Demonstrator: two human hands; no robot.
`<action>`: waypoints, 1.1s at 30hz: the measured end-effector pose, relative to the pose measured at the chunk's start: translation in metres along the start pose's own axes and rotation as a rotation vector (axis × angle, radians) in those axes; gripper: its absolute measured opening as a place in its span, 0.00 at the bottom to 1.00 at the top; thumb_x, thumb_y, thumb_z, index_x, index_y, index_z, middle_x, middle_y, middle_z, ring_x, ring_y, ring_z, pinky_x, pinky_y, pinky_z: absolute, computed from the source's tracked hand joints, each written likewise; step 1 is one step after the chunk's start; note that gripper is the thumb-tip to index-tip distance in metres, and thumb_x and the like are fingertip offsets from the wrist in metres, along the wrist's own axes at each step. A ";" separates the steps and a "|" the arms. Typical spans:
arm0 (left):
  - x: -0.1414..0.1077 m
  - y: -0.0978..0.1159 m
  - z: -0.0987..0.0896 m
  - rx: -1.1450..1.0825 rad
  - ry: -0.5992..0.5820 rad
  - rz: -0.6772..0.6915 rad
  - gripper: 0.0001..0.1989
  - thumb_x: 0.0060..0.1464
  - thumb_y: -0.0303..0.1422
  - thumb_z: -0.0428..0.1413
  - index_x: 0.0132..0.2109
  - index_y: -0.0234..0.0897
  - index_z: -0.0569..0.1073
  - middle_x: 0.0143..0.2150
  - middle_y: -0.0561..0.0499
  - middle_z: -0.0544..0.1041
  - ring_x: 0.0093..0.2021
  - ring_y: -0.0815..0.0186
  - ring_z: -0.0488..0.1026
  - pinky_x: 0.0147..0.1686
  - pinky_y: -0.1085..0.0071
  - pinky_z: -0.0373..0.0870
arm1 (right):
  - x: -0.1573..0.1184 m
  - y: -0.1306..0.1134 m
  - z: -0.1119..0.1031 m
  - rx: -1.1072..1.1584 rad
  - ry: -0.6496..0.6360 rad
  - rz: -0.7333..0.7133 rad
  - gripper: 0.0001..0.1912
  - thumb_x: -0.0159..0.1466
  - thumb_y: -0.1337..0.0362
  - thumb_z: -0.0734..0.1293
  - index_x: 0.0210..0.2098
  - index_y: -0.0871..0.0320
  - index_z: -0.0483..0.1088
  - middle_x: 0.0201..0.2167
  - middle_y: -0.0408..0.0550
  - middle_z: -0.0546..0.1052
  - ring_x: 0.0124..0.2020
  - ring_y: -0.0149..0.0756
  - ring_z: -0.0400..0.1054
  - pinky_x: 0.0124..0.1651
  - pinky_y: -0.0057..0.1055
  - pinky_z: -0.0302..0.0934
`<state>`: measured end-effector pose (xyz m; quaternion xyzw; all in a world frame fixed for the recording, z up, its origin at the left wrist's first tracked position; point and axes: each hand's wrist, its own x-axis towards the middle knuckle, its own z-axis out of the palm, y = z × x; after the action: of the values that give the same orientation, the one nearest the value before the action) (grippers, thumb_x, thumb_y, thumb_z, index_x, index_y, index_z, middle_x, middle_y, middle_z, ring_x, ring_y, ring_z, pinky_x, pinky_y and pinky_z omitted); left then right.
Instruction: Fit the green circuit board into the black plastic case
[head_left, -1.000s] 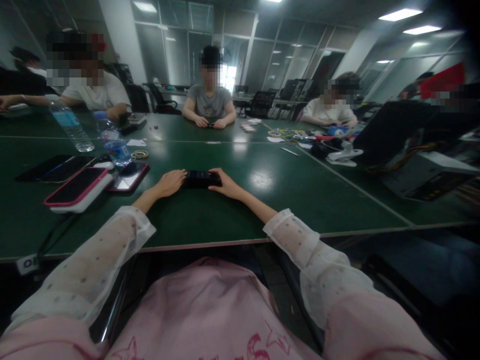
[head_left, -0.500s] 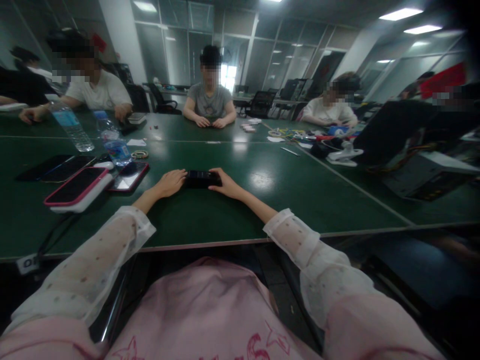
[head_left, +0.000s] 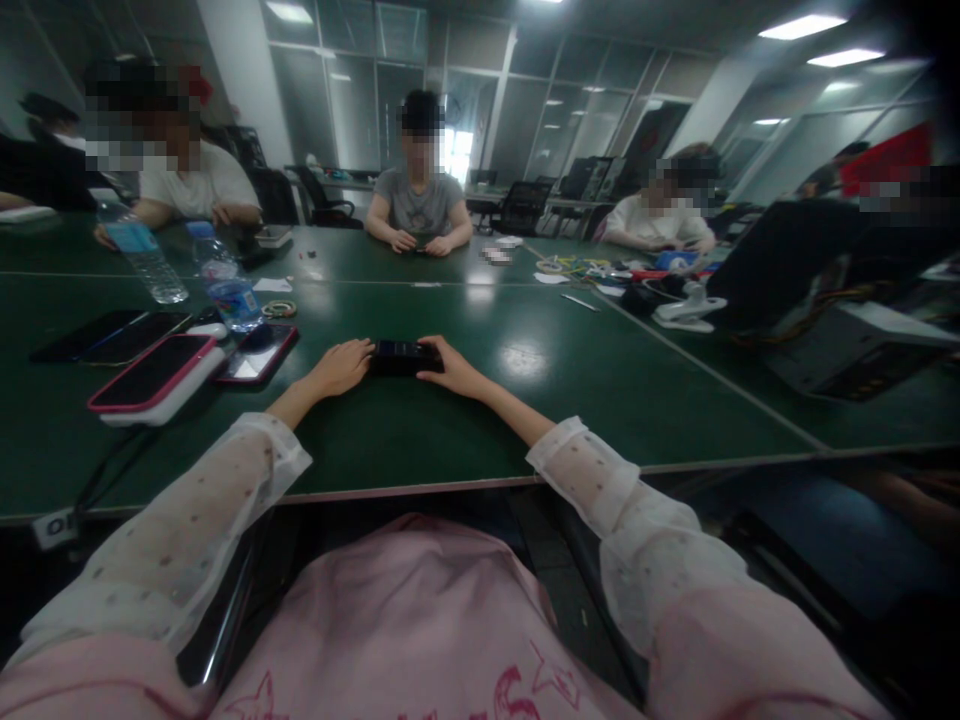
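A small black box-like object [head_left: 405, 358] rests on the green table [head_left: 420, 440] in front of me. My left hand [head_left: 345, 367] is at its left end, fingers together and touching its edge. Around its right end, my right hand [head_left: 450, 368] has the thumb on the near side and the fingers on the far side. Both hands grip the object between them. Its upper face is dark with faint marks too small to read.
To the left lie a pink-edged phone [head_left: 157, 373] on a white block, another phone [head_left: 259, 353], dark flat devices and two bottles [head_left: 229, 285]. Cables [head_left: 574, 266], a white clamp [head_left: 688, 308] and a metal box [head_left: 862, 350] are at right. People sit across the table.
My hands and the black object have not visibly moved. At the far left, the seated person's arm has drawn back and the head has shifted slightly.
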<state>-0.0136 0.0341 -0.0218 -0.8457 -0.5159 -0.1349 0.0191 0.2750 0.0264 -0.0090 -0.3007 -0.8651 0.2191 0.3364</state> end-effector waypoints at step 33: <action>0.002 0.001 0.004 -0.033 0.021 0.064 0.23 0.61 0.34 0.44 0.61 0.36 0.62 0.62 0.42 0.66 0.62 0.54 0.62 0.61 0.52 0.57 | 0.001 0.002 0.001 -0.028 0.009 -0.019 0.31 0.59 0.61 0.70 0.58 0.54 0.56 0.55 0.55 0.67 0.56 0.48 0.64 0.56 0.50 0.60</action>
<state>-0.0116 0.0359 -0.0250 -0.8605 -0.4861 -0.1516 0.0147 0.2741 0.0282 -0.0107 -0.2982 -0.8693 0.2024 0.3383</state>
